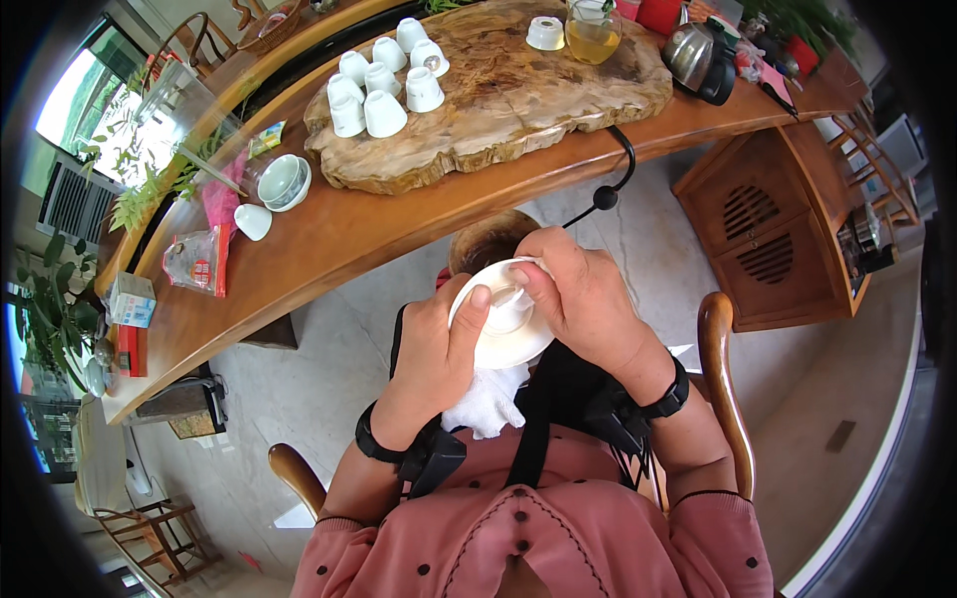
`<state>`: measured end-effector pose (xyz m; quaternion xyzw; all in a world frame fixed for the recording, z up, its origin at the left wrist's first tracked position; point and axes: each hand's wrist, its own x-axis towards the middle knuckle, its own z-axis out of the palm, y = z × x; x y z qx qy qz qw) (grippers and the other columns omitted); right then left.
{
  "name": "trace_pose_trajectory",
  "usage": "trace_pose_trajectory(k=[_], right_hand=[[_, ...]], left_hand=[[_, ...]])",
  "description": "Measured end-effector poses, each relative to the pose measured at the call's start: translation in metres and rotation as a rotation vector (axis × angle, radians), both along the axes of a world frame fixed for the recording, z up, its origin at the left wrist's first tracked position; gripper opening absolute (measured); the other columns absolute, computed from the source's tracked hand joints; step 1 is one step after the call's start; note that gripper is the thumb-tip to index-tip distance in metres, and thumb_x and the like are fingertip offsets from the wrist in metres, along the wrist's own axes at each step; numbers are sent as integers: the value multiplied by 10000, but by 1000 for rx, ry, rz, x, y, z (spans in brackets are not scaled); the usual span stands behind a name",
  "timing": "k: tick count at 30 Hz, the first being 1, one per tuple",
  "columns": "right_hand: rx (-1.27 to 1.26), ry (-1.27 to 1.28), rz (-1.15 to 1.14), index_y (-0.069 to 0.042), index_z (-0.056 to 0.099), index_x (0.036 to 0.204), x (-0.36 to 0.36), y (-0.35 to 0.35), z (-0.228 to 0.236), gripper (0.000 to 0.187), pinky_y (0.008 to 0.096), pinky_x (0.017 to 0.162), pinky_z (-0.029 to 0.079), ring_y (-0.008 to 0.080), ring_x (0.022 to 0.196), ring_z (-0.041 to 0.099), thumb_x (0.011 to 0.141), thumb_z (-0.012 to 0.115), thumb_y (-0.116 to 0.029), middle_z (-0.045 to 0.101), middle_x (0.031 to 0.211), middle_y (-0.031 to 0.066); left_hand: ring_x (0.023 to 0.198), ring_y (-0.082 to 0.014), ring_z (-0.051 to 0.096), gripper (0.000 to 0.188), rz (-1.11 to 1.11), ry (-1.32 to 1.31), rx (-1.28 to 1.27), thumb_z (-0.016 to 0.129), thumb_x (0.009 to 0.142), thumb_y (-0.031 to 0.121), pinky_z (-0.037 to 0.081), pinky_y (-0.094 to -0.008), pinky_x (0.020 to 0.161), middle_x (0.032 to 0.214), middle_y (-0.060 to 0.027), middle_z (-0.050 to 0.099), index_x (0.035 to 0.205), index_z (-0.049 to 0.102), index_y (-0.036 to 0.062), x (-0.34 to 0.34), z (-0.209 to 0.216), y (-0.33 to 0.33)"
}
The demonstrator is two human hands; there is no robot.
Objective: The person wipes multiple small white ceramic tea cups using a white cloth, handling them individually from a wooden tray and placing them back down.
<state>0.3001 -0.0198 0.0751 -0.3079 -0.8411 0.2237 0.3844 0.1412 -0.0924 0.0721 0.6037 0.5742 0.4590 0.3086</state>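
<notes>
Over my lap, my left hand (431,344) and my right hand (588,304) hold a round white saucer (516,351) between them. Its middle has a raised ring. The left thumb lies on the face near the left rim, with that hand's other fingers hidden behind. My right hand grips the upper right side, its thumb bent in toward the ring. A white cloth (488,404) hangs under the saucer, below the left hand; whether fingers pinch it is hidden. Past the hands, several white cups (385,114) stand upside down on a wooden slab (488,125).
A curved wooden table (379,214) bears the slab, stacked bowls (290,182), a tipped white cup (253,221) and a plastic bag (197,261). Farther right are a glass pitcher (593,42) of yellow liquid and a kettle (690,60). A chair arm (715,339) rises beside my right elbow.
</notes>
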Motion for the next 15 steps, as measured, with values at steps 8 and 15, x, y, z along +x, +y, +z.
trace_pose_trajectory(k=[8,15], right_hand=[[-622,518,-87,-18,468,989,-21,-45,-32,220,286,527,454,155,572,559,983,472,-238,578,709,112],[-6,-147,38,-45,475,915,29,7,7,154,366,489,471,273,560,618,911,549,-180,589,652,139]], left_hand=[[588,-318,636,395,210,-17,289,397,990,315,462,-359,509,688,-177,619,864,564,-20,15,-5,3],[616,-237,605,504,-127,-42,180,635,838,458,460,-331,561,748,-120,624,1020,598,-11,-17,-11,-2]])
